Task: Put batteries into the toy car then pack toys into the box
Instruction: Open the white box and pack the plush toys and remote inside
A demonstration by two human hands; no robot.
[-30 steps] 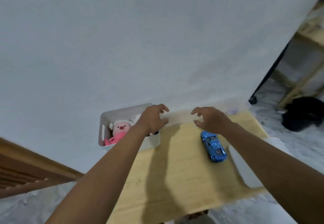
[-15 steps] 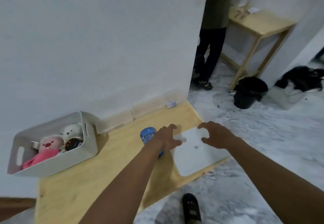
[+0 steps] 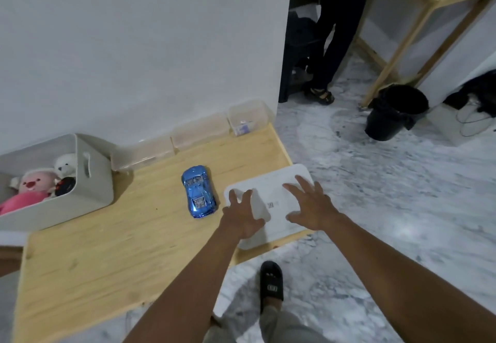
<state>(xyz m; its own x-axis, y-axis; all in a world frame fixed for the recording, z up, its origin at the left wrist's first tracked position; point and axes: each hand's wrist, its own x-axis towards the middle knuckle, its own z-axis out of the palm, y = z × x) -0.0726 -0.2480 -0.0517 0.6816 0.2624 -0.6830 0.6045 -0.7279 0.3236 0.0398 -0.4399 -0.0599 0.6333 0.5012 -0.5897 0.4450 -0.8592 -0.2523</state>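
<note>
A shiny blue toy car (image 3: 199, 191) stands on the wooden table (image 3: 107, 248), just left of a flat white lid (image 3: 271, 189) at the table's right corner. My left hand (image 3: 243, 215) and my right hand (image 3: 308, 205) are both over the lid with fingers spread, touching it or just above it. At the far left a grey-white box (image 3: 88, 181) holds a pink plush toy (image 3: 32, 189), a white plush bear (image 3: 65, 162) and a small dark toy (image 3: 64, 185).
Clear plastic containers (image 3: 198, 133) line the wall at the table's back edge. Another person's legs (image 3: 330, 47) stand beyond the wall corner, near a black bin (image 3: 394, 113) and a wooden-framed table (image 3: 429, 20). My sandalled foot (image 3: 271, 286) is on the marble floor.
The view swung from the wall and box to the table's right corner. Both hands moved from near the box to the white lid, fingers now spread over it.
</note>
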